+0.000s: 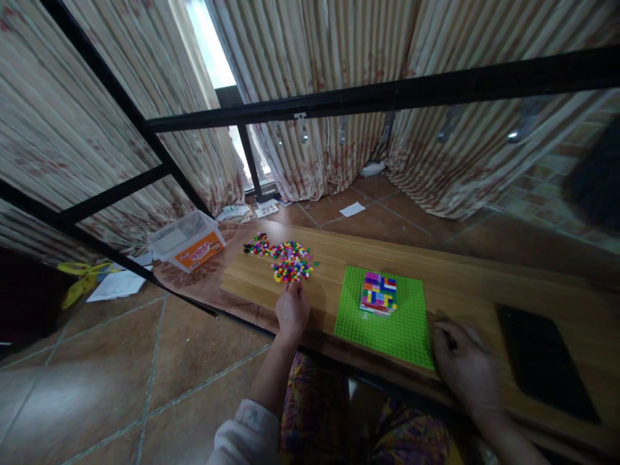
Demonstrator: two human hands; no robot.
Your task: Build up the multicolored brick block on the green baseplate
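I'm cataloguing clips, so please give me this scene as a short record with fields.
Left hand: at the near edge of the loose bricks; too small to tell if it holds one
Right hand: fingers curled, beside the right edge of the green baseplate
On baseplate: multicoloured brick block
Surface: wooden tabletop
Far left: clear plastic box with orange label
Far right: flat black object

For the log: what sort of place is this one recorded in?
Probably a room in a home: long patterned curtains flank a bright window, the floor is brown tile, and small colorful toy bricks lie on a wooden tabletop.
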